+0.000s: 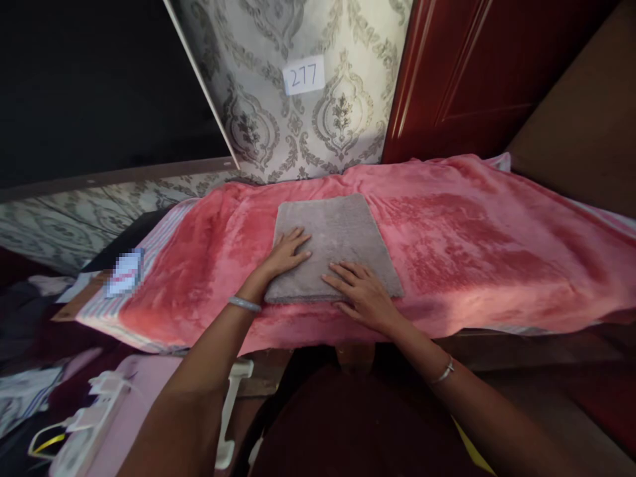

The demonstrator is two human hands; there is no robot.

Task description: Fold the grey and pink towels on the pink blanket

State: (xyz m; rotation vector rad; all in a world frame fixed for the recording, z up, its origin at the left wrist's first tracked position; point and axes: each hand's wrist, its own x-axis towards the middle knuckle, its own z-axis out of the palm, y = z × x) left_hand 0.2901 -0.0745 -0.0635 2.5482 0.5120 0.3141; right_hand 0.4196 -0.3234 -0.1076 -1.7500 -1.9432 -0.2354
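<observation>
Both your hands rest on the cloth [330,222], a grey, soft-looking piece lying flat on the pink blanket [472,245], right in front of you and about midway along it. Your left hand [291,250] lies on the cloth's left side, fingers spread and pointing away from you, with the grip open and holding nothing. Your right hand [365,295] lies over the near right part, fingers stretched toward the left hand; that grip is open too, with nothing clasped. Your right thumb sits by the near edge, and you cannot tell whether it touches cloth or blanket. The two hands are apart, with bare cloth between them.

You wear a bangle [244,304] on the left wrist and a thin bracelet [444,371] on the right.

The blanket has a striped border at its left end, where a small blurred card [124,273] lies. Ahead of you, a paper [303,75] reading "277" is on the patterned wall [342,122], between a dark screen [99,86] on the left and a red door [462,73] on the right.
</observation>
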